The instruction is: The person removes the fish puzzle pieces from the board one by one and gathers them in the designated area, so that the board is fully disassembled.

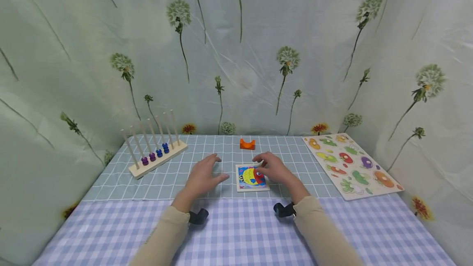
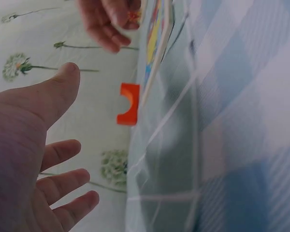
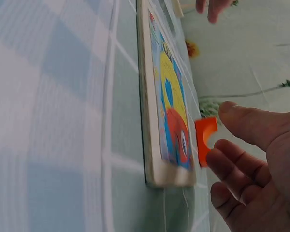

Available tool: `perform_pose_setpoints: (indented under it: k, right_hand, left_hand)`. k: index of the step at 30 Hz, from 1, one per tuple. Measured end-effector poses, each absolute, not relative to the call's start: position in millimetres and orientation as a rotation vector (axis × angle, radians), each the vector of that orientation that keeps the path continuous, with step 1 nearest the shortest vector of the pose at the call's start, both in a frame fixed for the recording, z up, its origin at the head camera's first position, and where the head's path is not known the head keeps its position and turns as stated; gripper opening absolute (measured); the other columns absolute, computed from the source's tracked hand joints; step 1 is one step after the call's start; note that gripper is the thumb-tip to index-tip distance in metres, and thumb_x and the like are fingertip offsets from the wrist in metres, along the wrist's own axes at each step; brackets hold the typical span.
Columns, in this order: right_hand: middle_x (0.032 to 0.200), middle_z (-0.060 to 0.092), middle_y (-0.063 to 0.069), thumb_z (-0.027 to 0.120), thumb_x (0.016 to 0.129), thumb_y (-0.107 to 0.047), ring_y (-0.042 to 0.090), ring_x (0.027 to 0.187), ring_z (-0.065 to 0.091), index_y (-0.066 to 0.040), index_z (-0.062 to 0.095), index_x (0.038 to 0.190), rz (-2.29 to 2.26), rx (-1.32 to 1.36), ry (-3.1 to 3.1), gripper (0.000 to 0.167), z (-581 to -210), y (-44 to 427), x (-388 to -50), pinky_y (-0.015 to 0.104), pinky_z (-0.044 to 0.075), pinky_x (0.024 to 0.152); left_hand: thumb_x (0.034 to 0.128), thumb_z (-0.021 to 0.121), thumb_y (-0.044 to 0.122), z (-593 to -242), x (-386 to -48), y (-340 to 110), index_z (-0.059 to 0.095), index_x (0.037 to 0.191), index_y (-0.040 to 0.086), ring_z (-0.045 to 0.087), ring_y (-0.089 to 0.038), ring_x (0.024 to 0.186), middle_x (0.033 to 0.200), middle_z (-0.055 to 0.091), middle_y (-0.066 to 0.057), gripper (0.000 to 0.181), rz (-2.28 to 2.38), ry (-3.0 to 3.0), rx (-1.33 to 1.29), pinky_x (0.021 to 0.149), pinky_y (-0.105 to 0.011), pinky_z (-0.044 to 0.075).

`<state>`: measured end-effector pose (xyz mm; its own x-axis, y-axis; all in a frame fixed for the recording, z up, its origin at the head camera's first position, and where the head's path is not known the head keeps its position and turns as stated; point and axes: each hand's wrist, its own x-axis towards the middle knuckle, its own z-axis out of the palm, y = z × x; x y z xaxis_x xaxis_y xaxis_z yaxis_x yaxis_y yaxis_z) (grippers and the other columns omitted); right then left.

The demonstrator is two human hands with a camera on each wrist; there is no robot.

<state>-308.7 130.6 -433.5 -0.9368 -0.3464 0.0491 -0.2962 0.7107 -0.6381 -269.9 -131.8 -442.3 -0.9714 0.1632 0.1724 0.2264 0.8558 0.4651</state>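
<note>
A small square wooden puzzle (image 1: 253,178) with a yellow and red fish picture lies flat on the table between the two hands. My left hand (image 1: 204,177) hovers to its left, thumb and fingers apart with nothing between them. Over the puzzle's right edge is my right hand (image 1: 275,168), its fingers loosely bent and holding nothing. In the right wrist view a gap shows between the right hand's fingertips and the puzzle (image 3: 170,106). An orange arch-shaped block (image 1: 247,144) stands behind the puzzle and is apart from both hands.
At the back left stands a wooden peg rack (image 1: 159,159) with purple and blue beads on some of its upright pegs. A vegetable puzzle board (image 1: 351,165) lies at the right. A checked cloth (image 1: 244,229) covers the front of the table; a dandelion-print curtain (image 1: 236,52) hangs behind.
</note>
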Motion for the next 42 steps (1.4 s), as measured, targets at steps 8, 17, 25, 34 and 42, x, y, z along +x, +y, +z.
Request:
perform_pose_setpoints:
  k: [8,17,25,34,42]
  right_hand:
    - [0.112,0.066,0.003,0.070,0.093,-0.014,0.018,0.097,0.061,-0.014,0.072,0.113,-0.995,-0.569,2.809,0.020,-437.0,106.9,-318.6,0.036,0.056,0.091]
    - [0.101,0.063,0.003,0.074,0.090,-0.016,0.016,0.090,0.058,-0.014,0.073,0.109,-0.892,-0.625,2.792,0.019,-443.9,95.1,-324.7,0.036,0.053,0.087]
    - [0.100,0.058,0.005,0.076,0.088,-0.015,0.016,0.089,0.052,-0.013,0.071,0.108,-0.887,-0.600,2.791,0.021,-444.9,95.3,-325.1,0.031,0.049,0.083]
    - [0.098,0.057,0.006,0.075,0.089,-0.017,0.016,0.087,0.052,-0.012,0.069,0.107,-0.748,-0.623,2.809,0.019,-438.4,90.5,-324.1,0.033,0.049,0.083]
    - [0.106,0.053,0.007,0.076,0.088,-0.017,0.019,0.095,0.057,-0.013,0.070,0.103,-0.721,-0.641,2.781,0.016,-435.4,87.2,-326.9,0.039,0.053,0.093]
  left_hand:
    - [0.0840,0.077,0.046,-454.8,-267.9,-119.0,0.063,0.122,0.015,0.053,-0.031,0.135,0.147,0.055,-0.011,0.052,-0.816,-2.903,-0.374,0.113,-0.051,0.042]
    - [0.0832,0.078,0.045,-469.9,-267.0,-110.6,0.065,0.114,0.015,0.051,-0.033,0.136,0.146,0.056,-0.013,0.045,-0.925,-2.845,-0.537,0.113,-0.062,0.035]
    - [0.0796,0.080,0.051,-478.3,-264.2,-97.5,0.066,0.120,0.020,0.049,-0.032,0.139,0.147,0.056,-0.008,0.053,-0.810,-2.856,-0.580,0.114,-0.076,0.016]
    - [0.0823,0.078,0.048,-481.1,-260.0,-90.2,0.070,0.125,0.024,0.045,-0.035,0.142,0.147,0.056,-0.006,0.050,-0.723,-2.879,-0.542,0.113,-0.078,0.015]
    - [0.0829,0.078,0.047,-479.9,-259.1,-91.6,0.075,0.119,0.027,0.042,-0.035,0.143,0.147,0.057,-0.003,0.041,-0.720,-2.898,-0.525,0.113,-0.077,0.013]
